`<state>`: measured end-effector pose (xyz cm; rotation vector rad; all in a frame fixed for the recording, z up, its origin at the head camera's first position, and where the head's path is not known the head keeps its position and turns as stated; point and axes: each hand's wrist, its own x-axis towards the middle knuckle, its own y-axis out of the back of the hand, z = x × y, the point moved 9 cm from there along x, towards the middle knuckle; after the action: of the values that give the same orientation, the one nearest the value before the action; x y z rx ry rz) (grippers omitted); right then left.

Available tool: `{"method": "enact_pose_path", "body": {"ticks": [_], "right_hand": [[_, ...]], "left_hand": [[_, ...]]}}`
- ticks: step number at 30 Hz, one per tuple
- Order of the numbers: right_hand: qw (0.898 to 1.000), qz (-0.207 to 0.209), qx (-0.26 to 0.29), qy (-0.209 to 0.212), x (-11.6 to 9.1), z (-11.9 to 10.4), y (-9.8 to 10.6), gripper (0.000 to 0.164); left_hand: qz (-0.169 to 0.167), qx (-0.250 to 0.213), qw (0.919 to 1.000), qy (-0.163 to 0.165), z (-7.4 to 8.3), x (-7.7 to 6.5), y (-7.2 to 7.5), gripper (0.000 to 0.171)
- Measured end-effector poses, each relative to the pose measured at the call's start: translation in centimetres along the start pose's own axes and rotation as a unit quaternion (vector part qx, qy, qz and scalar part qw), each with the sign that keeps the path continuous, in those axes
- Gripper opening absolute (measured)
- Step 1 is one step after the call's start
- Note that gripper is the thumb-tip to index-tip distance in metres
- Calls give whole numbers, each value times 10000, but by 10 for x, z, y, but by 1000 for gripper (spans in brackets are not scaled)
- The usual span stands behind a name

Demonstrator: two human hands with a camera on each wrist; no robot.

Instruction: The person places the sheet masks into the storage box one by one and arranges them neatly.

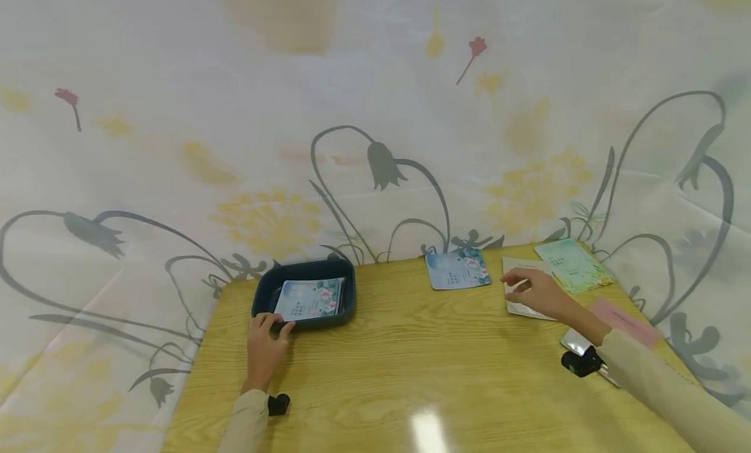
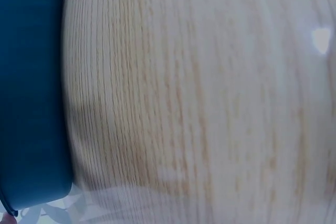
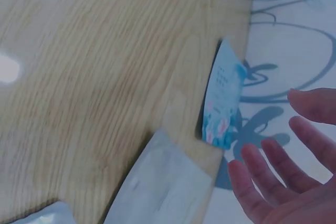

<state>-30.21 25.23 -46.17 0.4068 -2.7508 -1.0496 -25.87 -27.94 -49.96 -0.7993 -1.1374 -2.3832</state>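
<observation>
At the near left corner of a dark blue plastic bin (image 1: 354, 290), my left hand (image 1: 266, 349) grips the rim. Blue floral sachets (image 1: 311, 298), flat like face-mask packets, lie stacked inside it. In the left wrist view the bin's outer wall (image 2: 31, 93) fills the left edge, with just a fingertip at its rim. My right hand (image 1: 536, 291) hovers over a whitish sachet (image 1: 522, 309), its fingers loosely bent and holding nothing. Another blue floral sachet (image 1: 457, 268) lies to the left of this hand, near the table's back edge.
A green sachet (image 1: 572, 264) is at the back right. Closer in, a pink sachet (image 1: 624, 321) and a silvery packet (image 1: 575, 342) lie partly behind my right forearm. A floral-printed sheet (image 1: 375, 81) rises behind the wooden table (image 1: 411, 362).
</observation>
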Motion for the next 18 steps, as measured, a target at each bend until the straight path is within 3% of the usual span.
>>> {"method": "enact_pose_path", "body": {"ticks": [10, 18], "right_hand": [[9973, -154, -189, -694, -28, 46, 31, 46], [9956, -36, -537, -761, -46, 66, 54, 46]], "left_hand": [[-21, -23, 10000, 42, -5, -1, 3, 21], [38, -30, 9999, -94, 0, -1, 3, 22]]}}
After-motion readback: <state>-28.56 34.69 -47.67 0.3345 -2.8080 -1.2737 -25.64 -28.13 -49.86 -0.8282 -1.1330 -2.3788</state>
